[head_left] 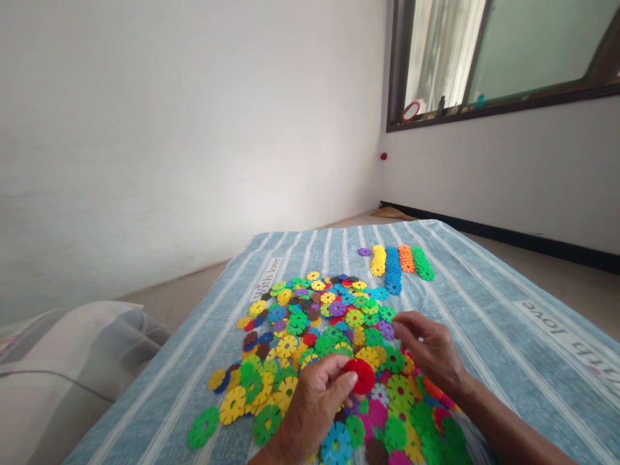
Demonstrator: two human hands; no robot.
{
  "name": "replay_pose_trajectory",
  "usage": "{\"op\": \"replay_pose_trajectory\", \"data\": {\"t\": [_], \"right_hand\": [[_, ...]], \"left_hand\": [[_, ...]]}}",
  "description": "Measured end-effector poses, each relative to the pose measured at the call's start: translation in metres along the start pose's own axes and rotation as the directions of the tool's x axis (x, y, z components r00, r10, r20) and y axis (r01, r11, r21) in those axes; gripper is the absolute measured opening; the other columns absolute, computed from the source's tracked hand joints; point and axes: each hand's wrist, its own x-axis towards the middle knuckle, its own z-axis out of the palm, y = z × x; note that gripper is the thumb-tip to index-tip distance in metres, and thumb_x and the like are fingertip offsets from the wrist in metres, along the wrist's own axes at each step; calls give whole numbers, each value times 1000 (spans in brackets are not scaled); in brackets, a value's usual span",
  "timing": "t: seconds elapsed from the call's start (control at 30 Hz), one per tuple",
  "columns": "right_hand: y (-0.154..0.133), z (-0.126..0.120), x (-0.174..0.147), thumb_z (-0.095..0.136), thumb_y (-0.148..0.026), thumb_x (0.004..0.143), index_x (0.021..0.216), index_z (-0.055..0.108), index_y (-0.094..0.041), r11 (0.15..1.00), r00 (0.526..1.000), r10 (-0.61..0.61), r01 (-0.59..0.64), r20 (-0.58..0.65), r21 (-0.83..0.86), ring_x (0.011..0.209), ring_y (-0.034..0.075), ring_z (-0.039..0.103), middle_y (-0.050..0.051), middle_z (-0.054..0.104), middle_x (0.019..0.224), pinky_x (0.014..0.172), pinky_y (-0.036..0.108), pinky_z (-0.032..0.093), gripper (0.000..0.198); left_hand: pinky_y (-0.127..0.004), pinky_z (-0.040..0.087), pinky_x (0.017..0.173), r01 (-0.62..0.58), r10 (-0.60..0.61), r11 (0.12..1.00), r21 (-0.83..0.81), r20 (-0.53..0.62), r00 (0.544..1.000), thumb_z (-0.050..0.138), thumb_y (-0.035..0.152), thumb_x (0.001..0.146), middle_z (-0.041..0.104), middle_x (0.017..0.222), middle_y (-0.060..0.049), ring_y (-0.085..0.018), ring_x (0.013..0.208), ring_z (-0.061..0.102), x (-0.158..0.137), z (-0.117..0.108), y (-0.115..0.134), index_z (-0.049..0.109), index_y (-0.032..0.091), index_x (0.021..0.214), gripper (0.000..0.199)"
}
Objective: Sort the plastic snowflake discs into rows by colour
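My left hand (320, 394) pinches red notched plastic discs (359, 376) between thumb and fingers, seemingly a small stack, above a wide pile of colourful flower-shaped discs (287, 347). To its right, my right hand (431, 352) hangs low over the pile's right side. Its fingers are curled with the tips close together, beside a purple disc (386, 330); whether anything is between them is hidden. Farther back, discs lie in overlapping rows by colour: yellow (378, 261), blue (393, 270), orange (406, 259) and green (423, 263). A purple disc (364, 252) lies left of them.
A blue striped cloth (484, 323) with "With love" lettering covers the table. Pale sheer fabric (72, 361) drapes something at lower left. White walls stand behind, and a dark-framed window (394, 71) has a red-rimmed mirror (411, 112) on its sill.
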Motion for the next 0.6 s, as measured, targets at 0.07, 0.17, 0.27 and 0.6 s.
{"op": "replay_pose_trajectory", "data": {"t": [0.07,0.17,0.27,0.6], "right_hand": [[14,-13,11,51,-43,82,81,64,-17,999,995,19,-22,-96,-33,60,16,56,3,62,69,60,27,45,29],[38,-29,23,51,-42,79,80,65,-17,987,969,25,-62,-245,-146,69,19,60,5,66,75,69,31,47,29],[55,-36,26,52,-42,76,82,66,-16,961,951,82,-155,-298,-230,73,22,62,7,69,80,72,35,46,30],[19,-6,11,54,-41,78,84,68,-15,984,983,175,-175,-57,16,78,22,62,6,69,82,74,33,46,31]], "left_hand": [[-21,45,56,5,-5,1000,3,1,1000,58,38,80,68,64,-3,-14,58,59,1,-1,-2,65,14,83,25],[-22,46,56,31,-31,1000,4,-6,1000,58,41,80,69,68,-3,-15,61,62,2,-2,-8,65,15,84,27],[-22,46,56,46,-45,999,5,-15,999,58,43,79,69,71,-3,-16,63,63,4,-2,-13,65,15,86,29],[-23,48,53,84,-84,996,-5,-98,992,67,50,68,68,67,-3,-15,56,62,8,-1,-8,65,14,87,40]]}}
